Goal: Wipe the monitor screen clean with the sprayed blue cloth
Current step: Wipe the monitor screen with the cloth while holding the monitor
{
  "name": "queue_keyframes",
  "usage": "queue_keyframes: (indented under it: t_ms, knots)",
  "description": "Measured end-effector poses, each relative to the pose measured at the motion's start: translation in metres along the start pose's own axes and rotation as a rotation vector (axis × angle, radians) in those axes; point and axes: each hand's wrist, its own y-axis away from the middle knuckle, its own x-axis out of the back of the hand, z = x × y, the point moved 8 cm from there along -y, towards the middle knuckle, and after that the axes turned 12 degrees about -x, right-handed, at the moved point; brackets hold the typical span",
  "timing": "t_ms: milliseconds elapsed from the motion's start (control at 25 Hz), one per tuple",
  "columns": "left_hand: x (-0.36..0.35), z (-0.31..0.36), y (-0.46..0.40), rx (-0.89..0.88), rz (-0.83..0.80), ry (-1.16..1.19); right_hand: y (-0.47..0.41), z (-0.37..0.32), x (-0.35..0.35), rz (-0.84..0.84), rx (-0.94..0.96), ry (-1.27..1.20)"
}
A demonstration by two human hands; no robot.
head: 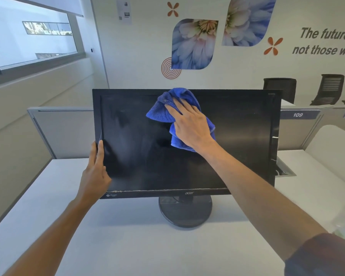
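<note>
An open-plan office is shown. A white laminate desk (127, 246) is enclosed by low grey partition panels (66, 132), one numbered 109 at the right. Two black mesh-backed office chairs (280, 88) are seen far right, beneath grey motivational wall lettering (327, 41) and blue flower decals (193, 44).

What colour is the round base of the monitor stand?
Dark grey, nearly black; the round base shows best in the head view.

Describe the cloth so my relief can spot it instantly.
Find the black monitor standing on the white desk. High on its screen, near the top edge, the right hand presses a bunched blue cloth: the only bright blue, soft thing there.
</note>
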Motion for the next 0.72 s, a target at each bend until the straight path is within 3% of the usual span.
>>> queue_keyframes:
  t_ms: [480, 720]
  knots:
    - [-0.002, 0.0, -0.001, 0.021, 0.007, -0.003, 0.034, 0.156, 0.026, 0.105, -0.236, 0.018]
    - [-0.004, -0.002, 0.0, 0.019, 0.011, -0.011, 0.044, 0.222, 0.036, 0.063, -0.386, 0.077]
